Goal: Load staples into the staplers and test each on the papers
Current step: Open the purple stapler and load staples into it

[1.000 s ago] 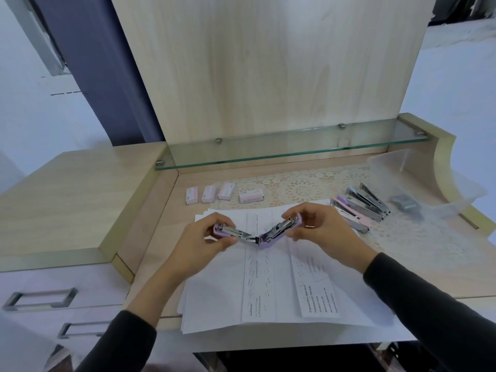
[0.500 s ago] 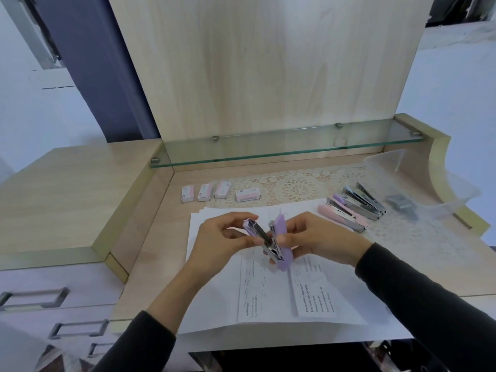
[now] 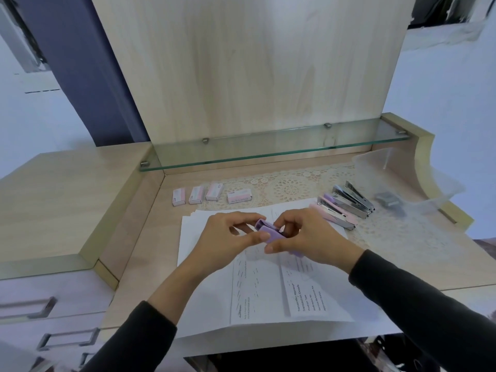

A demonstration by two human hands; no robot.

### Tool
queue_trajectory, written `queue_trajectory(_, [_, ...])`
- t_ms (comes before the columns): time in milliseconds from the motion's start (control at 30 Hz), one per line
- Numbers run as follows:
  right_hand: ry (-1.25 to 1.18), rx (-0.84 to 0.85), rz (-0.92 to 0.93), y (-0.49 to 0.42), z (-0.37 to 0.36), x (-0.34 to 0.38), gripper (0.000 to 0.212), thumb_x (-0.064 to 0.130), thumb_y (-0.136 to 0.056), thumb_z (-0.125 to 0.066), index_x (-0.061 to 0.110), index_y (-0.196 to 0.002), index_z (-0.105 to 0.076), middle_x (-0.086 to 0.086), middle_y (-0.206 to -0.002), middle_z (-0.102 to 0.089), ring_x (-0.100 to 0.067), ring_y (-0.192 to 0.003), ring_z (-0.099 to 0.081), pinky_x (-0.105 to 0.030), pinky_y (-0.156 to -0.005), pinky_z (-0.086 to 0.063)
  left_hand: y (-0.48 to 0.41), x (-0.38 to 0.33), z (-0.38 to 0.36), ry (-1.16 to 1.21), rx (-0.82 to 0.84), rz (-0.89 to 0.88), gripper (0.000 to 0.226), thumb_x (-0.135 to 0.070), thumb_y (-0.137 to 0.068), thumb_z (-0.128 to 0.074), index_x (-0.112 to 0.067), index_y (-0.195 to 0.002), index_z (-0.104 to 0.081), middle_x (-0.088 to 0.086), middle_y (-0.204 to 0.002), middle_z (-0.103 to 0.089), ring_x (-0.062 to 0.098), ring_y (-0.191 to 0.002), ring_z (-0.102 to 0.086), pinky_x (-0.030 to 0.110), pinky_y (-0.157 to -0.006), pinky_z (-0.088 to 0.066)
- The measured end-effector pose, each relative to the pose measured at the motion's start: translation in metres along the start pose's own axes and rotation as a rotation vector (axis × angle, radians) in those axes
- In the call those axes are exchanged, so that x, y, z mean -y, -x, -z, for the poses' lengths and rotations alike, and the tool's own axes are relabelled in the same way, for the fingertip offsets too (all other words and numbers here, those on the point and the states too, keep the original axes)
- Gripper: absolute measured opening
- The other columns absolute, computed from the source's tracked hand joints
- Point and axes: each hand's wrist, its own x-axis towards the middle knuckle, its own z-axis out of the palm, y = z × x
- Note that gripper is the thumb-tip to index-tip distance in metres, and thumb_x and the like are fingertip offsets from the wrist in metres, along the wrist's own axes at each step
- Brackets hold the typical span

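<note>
A lilac stapler is held folded closed above the stack of papers. My left hand pinches its left end with thumb and fingers. My right hand grips its right end, thumb underneath. Several more staplers, pink, lilac and silver, lie open in a row to the right. Several small staple boxes lie in a line behind the papers.
A clear plastic container with a dark item inside sits at the right rear. A lace mat covers the desk's back. A glass shelf runs above it. Drawers are at the left.
The stapler was spread wide open between my hands a second ago. It has since been folded closed, and my hands have come together around it.
</note>
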Motion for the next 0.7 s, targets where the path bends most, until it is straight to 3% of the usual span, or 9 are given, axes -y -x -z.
queue_trajectory(100, [0.041,-0.060,0.042,0.001,0.001,-0.004,0.031,0.035,-0.058,-0.082,0.016,-0.075,-0.065,-0.005,-0.058,-0.051,-0.014,-0.052,-0.037,-0.023,-0.050,-0.027,0.000,-0.003,-0.004,-0.051,-0.024,-0.055,0.025,-0.025,-0.074,-0.072,-0.038,-0.093,-0.063,-0.030,-0.080,-0.059,-0.016,-0.074,-0.054,-0.004,-0.065,-0.034])
queue_trajectory(267, [0.111,-0.129,0.093,0.001,0.004,-0.009,0.036,0.040,-0.056,-0.081,0.016,-0.079,-0.066,-0.010,-0.068,-0.061,-0.019,-0.058,-0.044,-0.030,-0.055,-0.035,-0.001,-0.004,-0.010,-0.094,-0.071,-0.120,0.029,-0.027,-0.073,-0.074,-0.046,-0.090,-0.059,-0.030,-0.085,-0.057,-0.007,-0.077,-0.052,-0.004,-0.069,-0.032])
queue_trajectory(367, [0.162,-0.168,0.118,0.002,0.006,-0.011,0.039,0.044,-0.056,-0.080,0.018,-0.080,-0.065,-0.007,-0.074,-0.064,-0.022,-0.065,-0.052,-0.036,-0.061,-0.044,-0.002,-0.005,-0.013,-0.116,-0.093,-0.190,0.035,-0.024,-0.073,-0.075,-0.049,-0.090,-0.056,-0.029,-0.086,-0.057,0.002,-0.078,-0.050,0.001,-0.070,-0.036])
queue_trajectory(533, [0.205,-0.204,0.165,0.007,0.010,-0.013,0.039,0.046,-0.058,-0.078,0.019,-0.082,-0.063,-0.003,-0.076,-0.062,-0.021,-0.069,-0.054,-0.039,-0.067,-0.048,-0.004,-0.003,-0.023,-0.159,-0.139,-0.263,0.034,-0.035,-0.072,-0.070,-0.051,-0.096,-0.052,-0.034,-0.087,-0.053,-0.001,-0.080,-0.049,0.026,-0.079,-0.039])
queue_trajectory(700, [0.266,-0.218,0.203,0.010,0.013,-0.016,0.041,0.044,-0.060,-0.078,0.014,-0.084,-0.063,-0.003,-0.076,-0.061,-0.020,-0.069,-0.053,-0.037,-0.067,-0.046,-0.001,0.004,-0.034,-0.231,-0.191,-0.314,0.035,-0.041,-0.072,-0.060,-0.049,-0.104,-0.048,-0.036,-0.088,-0.047,-0.009,-0.080,-0.045,0.019,-0.077,-0.030])
